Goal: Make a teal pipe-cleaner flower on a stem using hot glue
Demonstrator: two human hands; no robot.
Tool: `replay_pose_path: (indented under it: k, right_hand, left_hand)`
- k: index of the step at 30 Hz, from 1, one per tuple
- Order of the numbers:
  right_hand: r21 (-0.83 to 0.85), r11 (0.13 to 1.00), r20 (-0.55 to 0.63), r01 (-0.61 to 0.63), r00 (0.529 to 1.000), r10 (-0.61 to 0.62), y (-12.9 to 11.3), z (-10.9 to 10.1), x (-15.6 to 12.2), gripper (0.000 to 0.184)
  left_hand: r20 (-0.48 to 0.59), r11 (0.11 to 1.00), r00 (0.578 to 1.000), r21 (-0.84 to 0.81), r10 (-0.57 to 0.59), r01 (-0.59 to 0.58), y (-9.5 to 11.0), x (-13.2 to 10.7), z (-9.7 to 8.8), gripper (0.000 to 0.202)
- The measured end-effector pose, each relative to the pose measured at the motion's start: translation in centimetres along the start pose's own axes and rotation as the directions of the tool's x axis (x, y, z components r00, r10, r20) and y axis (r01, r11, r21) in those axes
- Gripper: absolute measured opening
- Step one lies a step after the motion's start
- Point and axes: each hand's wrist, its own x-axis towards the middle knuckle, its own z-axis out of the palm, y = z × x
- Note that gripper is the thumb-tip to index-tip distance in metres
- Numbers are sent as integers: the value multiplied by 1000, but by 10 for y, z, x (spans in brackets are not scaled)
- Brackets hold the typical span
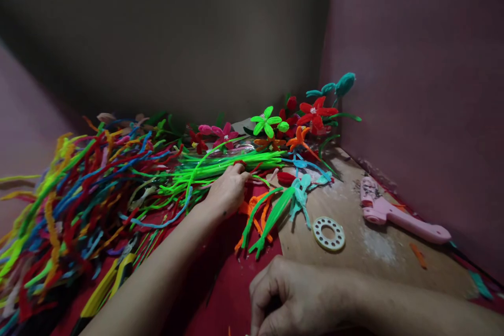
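Observation:
My left hand [229, 189] reaches forward to the near edge of a bundle of bright green pipe cleaners [232, 164]. Its fingers are curled down, and a small dark red fuzzy piece [239, 163] shows right at the fingertips. Whether the fingers hold that piece is hidden. Just right of this hand lie orange pipe-cleaner pieces [256, 212] and green folded ones [277, 214]. Low in the picture, my right hand [275, 294] is closed with its fingers bent inward. A tiny pale tip shows under it at the bottom edge; what it grips is mostly cut off.
A heap of mixed-colour pipe cleaners [84, 189] fills the left side, with yellow-handled pliers [108, 283] before it. Fuzzy flowers [268, 122] stand at the back near the walls. On the brown board [338, 268] lie a holed disc [328, 234] and a pink-handled tool [405, 220].

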Motion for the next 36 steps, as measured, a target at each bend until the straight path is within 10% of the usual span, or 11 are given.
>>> replay_pose_path:
  k: [14,36]
  right_hand:
    - [4,1000,16,-7,1000,7,-5,-1,-1,13]
    - [75,996,0,-51,999,51,-5,2,-1,9]
  left_hand:
    - [-99,919,982,378,162,-113,-45,7,-20,34]
    - [-135,953,983,291,125,-81,-69,9,-36,40]
